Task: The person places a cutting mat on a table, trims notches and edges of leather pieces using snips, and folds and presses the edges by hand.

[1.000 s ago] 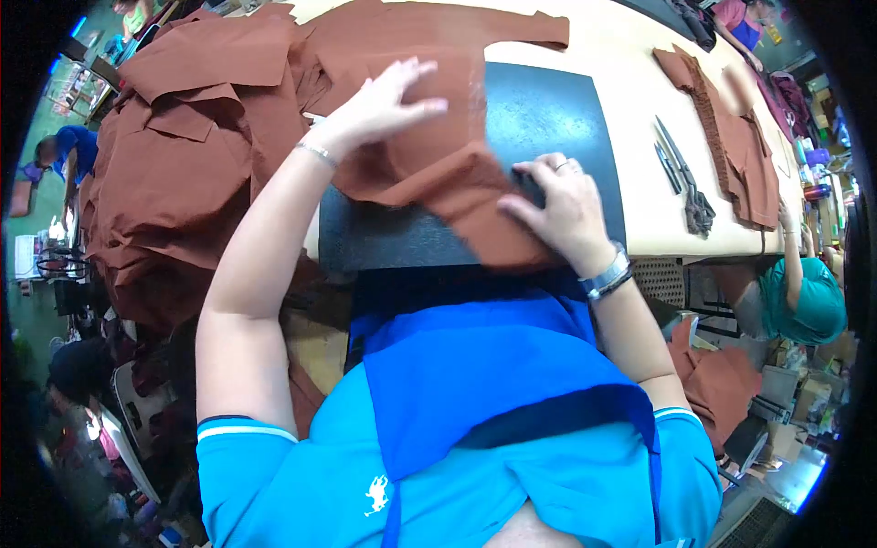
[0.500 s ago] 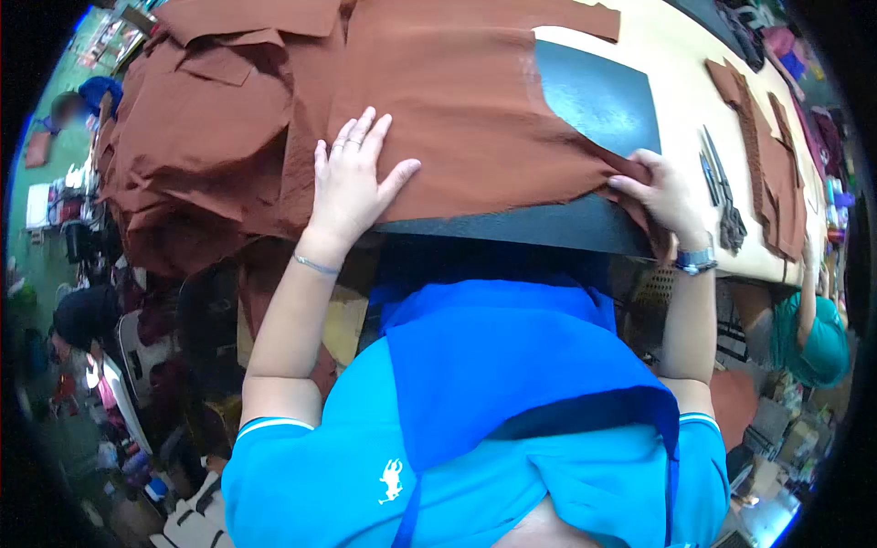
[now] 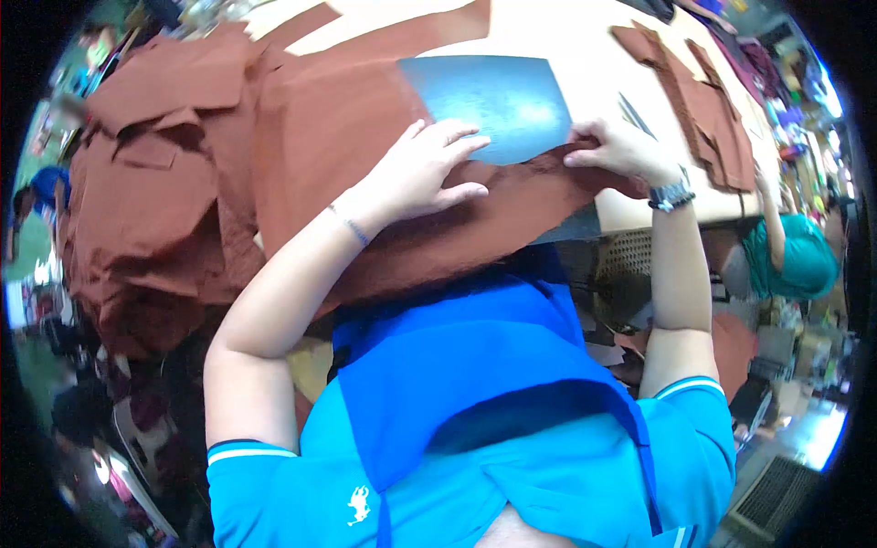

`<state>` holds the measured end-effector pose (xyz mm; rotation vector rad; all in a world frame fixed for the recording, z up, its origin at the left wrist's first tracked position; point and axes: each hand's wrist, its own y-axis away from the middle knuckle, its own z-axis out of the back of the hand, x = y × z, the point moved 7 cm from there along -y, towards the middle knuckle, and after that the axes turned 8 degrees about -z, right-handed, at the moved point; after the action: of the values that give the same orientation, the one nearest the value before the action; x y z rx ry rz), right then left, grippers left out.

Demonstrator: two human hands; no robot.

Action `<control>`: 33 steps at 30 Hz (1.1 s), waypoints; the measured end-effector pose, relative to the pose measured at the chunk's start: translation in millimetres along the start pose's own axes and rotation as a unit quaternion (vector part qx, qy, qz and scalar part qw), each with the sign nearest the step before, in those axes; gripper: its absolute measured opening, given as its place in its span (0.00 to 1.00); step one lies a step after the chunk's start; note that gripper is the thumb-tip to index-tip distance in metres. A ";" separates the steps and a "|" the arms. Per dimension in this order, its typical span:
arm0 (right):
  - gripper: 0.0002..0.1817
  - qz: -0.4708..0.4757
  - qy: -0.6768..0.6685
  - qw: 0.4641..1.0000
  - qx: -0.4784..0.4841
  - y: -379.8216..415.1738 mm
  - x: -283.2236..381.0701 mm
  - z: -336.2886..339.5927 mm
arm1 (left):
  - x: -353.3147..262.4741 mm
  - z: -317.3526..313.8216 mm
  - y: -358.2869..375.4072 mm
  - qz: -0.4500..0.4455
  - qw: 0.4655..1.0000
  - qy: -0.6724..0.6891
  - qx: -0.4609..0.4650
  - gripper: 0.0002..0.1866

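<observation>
A reddish-brown sheet point(image 3: 329, 146), leather by its look, lies over a smooth dark board point(image 3: 498, 91) on the table. My left hand point(image 3: 416, 178) is over the sheet near its curved far edge, fingers spread, palm down; whether it presses the sheet is hard to tell. At the sheet's right end, my right hand point(image 3: 626, 151) pinches the edge between thumb and fingers. The sheet's near edge hangs over the table's front, close to my blue apron point(image 3: 484, 338). Dark blades, seemingly scissors point(image 3: 632, 114), show partly behind my right hand.
A large crumpled heap of the same brown material point(image 3: 151, 201) sits at left. Cut brown strips point(image 3: 420, 35) lie at the back, and more cut pieces point(image 3: 699, 110) at right on the pale tabletop point(image 3: 585, 32). Another person in green point(image 3: 790, 256) is at far right.
The sheet has slid toward me and now drapes over the table's front edge, baring more board behind. My left hand has moved right, nearer my right hand. The view has shifted.
</observation>
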<state>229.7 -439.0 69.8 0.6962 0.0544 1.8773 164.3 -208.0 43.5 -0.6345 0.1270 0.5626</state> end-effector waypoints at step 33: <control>0.12 0.195 0.127 0.925 -0.300 9.5 41.4 -70.2 | 61.6 -20.4 -40.0 -0.031 0.988 -0.034 0.149 0.07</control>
<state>177.3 -387.5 33.1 0.0344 -0.5095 2.1946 238.8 -218.4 31.0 -0.3277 0.1244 0.4927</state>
